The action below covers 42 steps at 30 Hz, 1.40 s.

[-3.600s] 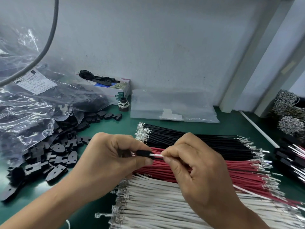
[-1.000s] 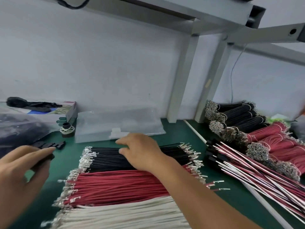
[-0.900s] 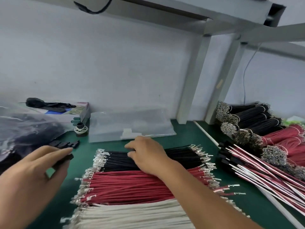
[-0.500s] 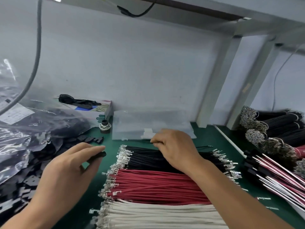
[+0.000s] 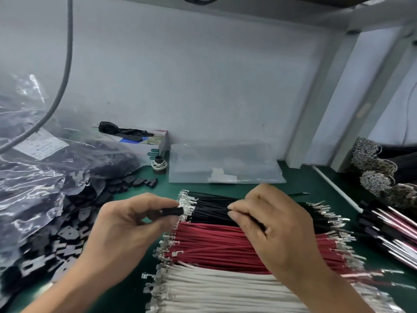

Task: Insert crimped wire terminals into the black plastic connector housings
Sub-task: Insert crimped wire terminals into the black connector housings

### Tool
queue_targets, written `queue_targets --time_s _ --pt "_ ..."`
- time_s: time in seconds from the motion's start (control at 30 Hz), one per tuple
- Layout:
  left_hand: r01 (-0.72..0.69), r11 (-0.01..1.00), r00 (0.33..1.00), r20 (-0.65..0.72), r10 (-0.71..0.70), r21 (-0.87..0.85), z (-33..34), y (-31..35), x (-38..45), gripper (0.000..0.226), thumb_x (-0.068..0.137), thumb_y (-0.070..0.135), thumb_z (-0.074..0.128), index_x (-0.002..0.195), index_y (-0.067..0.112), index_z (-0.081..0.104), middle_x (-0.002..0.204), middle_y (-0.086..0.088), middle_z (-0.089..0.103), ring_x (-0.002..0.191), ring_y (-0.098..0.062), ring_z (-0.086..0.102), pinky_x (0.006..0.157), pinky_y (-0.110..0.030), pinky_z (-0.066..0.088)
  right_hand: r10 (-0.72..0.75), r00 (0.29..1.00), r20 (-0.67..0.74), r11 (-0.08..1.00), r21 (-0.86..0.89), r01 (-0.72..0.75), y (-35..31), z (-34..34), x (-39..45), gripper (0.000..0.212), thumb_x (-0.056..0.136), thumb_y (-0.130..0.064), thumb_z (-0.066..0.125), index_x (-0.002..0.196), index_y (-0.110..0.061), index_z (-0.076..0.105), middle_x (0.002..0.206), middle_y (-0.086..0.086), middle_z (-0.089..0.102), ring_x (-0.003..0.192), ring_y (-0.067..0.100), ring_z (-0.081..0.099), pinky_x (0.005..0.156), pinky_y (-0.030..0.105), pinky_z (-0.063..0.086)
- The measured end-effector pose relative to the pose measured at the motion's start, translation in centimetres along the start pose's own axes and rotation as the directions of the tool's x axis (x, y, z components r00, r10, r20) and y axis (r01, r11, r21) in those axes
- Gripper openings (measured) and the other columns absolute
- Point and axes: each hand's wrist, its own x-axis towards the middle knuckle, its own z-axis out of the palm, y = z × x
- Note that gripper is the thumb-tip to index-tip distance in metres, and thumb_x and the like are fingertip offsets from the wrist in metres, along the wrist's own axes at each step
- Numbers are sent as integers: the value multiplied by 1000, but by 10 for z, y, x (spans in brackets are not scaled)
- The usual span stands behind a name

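Green worktop (image 5: 300, 186): L hand (image 5: 126, 231) pinches black housing (image 5: 172, 211); R hand (image 5: 277, 229) fingers curled, pinching black wire (image 5: 209, 207) above wire rows.

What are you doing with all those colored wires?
A person is putting wires into little black plugs. The left hand pinches one black connector housing between thumb and fingers. The right hand pinches a black wire just above the row of black wires on the green table. The wire is not in the housing yet. Red wires and white wires lie in rows nearer the person, and loose housings are piled at left.
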Motion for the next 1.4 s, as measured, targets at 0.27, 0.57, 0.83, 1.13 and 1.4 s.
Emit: queue_targets --time_s 0.27,0.57,0.83,1.13,1.4 --pt "101 991 992 86 -94 -91 2 5 -5 23 66 23 87 87 31 84 79 -8 77 66 -20 71 63 -21 57 8 998 55 997 74 -12 0 3 -7 14 92 -16 74 103 -22 80 88 -9 62 78 11 60 63 28 52" --pt "172 970 981 114 -154 -172 5 13 -8 23 61 23 87 84 27 84 72 -9 75 52 -8 59 49 -20 50 25 998 61 988 150 -34 -13 9 -9 20 95 -27 65 107 -23 80 87 -8 59 78 13 59 61 32 51" --pt "149 981 985 106 -137 -121 5 14 -9 26 61 19 89 83 30 85 77 -5 79 57 -5 66 55 -15 54 32 996 85 994 101 -40 -13 4 -6 21 96 -30 62 104 -24 80 85 -10 55 75 6 53 59 24 49" --pt "63 992 986 160 -45 -113 4 12 -8 19 68 16 86 85 24 85 86 -7 79 76 -22 73 68 -19 57 42 978 205 979 186 -81 -11 1 -4 23 95 -30 61 105 -26 80 84 -10 54 78 13 57 63 35 50" --pt "21 1000 982 190 -19 -7 7 14 -11 23 68 15 87 84 31 85 80 -2 78 64 -13 70 56 -20 53 72 973 220 975 190 -115 -23 10 -8 19 95 -23 63 105 -22 79 85 -11 54 77 9 54 63 28 49"
